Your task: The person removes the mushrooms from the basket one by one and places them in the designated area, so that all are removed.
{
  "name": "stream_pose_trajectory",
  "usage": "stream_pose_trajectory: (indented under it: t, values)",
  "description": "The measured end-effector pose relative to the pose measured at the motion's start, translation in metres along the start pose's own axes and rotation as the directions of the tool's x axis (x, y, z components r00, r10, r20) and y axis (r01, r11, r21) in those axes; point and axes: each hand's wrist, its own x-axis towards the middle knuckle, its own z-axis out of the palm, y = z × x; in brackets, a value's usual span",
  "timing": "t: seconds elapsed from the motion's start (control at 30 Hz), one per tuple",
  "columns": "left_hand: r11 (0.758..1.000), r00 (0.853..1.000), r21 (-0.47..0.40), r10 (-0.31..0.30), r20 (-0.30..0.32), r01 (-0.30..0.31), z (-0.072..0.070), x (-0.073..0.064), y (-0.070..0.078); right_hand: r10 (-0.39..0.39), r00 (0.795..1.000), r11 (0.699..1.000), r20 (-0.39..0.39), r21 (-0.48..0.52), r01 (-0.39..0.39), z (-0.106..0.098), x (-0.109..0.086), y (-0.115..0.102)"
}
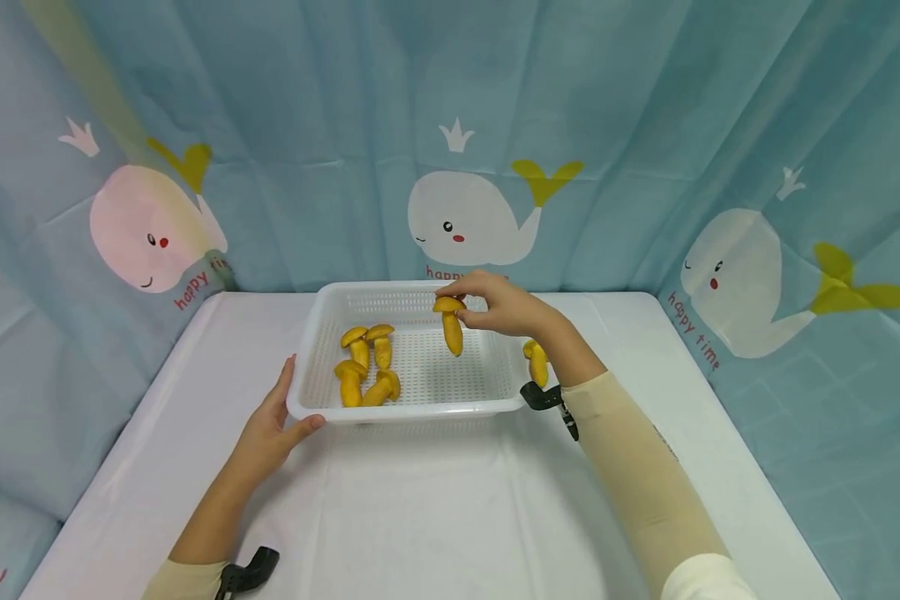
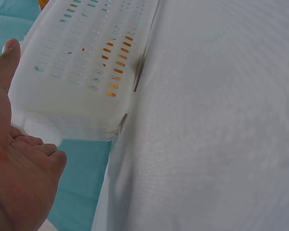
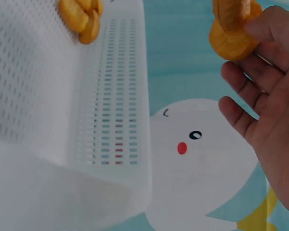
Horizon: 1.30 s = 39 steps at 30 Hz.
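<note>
My right hand (image 1: 508,307) pinches a yellow toy mushroom (image 1: 453,332) by its cap, between thumb and fingers. The mushroom hangs stem down above the right half of a white perforated plastic basket (image 1: 412,412). In the right wrist view the held mushroom (image 3: 233,41) shows beyond the basket's rim. At the basket's front left corner, my left hand (image 1: 264,437) holds on, thumb at the front rim and fingers along the left side. Several more yellow mushrooms (image 1: 351,383) lie in the basket's left half.
Another yellow mushroom (image 1: 539,367) lies on the white table (image 1: 420,508) right of the basket, partly hidden by my right forearm. Blue curtains (image 1: 307,208) printed with whales stand behind and beside the table.
</note>
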Motion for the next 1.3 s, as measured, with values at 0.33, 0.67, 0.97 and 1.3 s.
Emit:
stream_pose_trajectory:
  t: [0.33, 0.67, 0.97, 1.3]
  values:
    - [1.000, 1.000, -0.007, 0.008, -0.004, -0.008, 0.002, -0.004, -0.005, 0.007, 0.997, 1.000, -0.080, 0.004, -0.007, -0.016, -0.033, -0.007]
    - [1.000, 1.000, -0.015, 0.013, -0.008, -0.014, 0.001, -0.005, -0.001, 0.013, 0.983, 0.999, -0.184, -0.026, -0.018, -0.031, -0.081, 0.005]
    - [1.000, 1.000, 0.005, 0.009, -0.003, -0.009, 0.000, -0.003, 0.000, 0.105, 0.964, 0.989, -0.243, -0.075, -0.127, -0.031, -0.124, 0.033]
    - [1.000, 1.000, -0.004, 0.020, 0.005, -0.020, 0.001, 0.000, 0.000, 0.236, 0.932, 0.967, -0.274, -0.028, -0.253, -0.028, -0.159, 0.069]
